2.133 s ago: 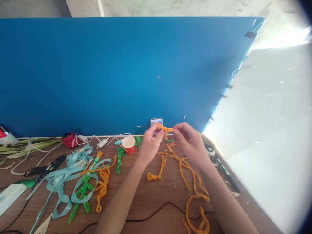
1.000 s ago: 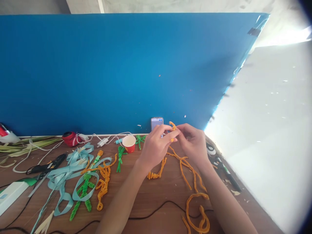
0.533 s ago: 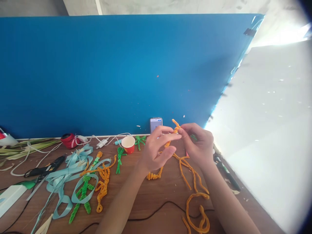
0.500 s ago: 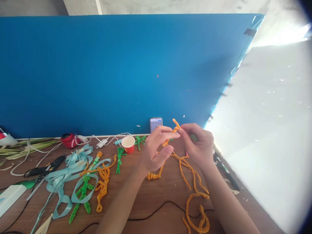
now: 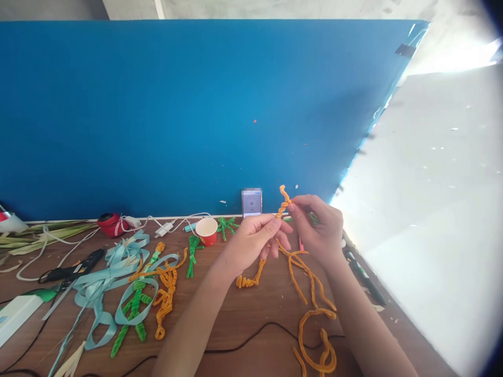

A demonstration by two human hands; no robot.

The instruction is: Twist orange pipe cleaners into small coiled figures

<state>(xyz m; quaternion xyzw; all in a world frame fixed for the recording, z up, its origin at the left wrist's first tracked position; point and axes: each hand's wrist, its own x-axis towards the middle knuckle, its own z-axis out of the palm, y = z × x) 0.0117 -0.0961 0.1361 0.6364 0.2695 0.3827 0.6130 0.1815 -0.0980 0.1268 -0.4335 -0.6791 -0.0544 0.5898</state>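
Observation:
An orange chenille stem (image 5: 283,195), wound into a twisted coil, sticks up between my two hands above the table. My left hand (image 5: 257,235) pinches its lower part between thumb and index finger, the other fingers loosely curled. The fingertips of my right hand (image 5: 318,222) are closed on the coil a little higher up. A coiled orange length (image 5: 248,282) hangs or lies below my left hand; whether it joins the held stem is hidden. Loose orange stems (image 5: 310,272) lie on the table below my right hand, some bent into loops.
A phone (image 5: 252,202) leans on the blue panel (image 5: 220,115). Left of my hands are a red paper cup (image 5: 207,232), green chenille figures (image 5: 192,256), an orange figure (image 5: 167,293), tangled light-blue ribbon (image 5: 104,283) and a glue gun (image 5: 74,269). A black cable (image 5: 243,345) crosses the brown table.
My left hand has turned, its thumb and index finger now closing on the lower coil where they were spread before. More of the twisted orange stem shows. My right hand stays almost in place.

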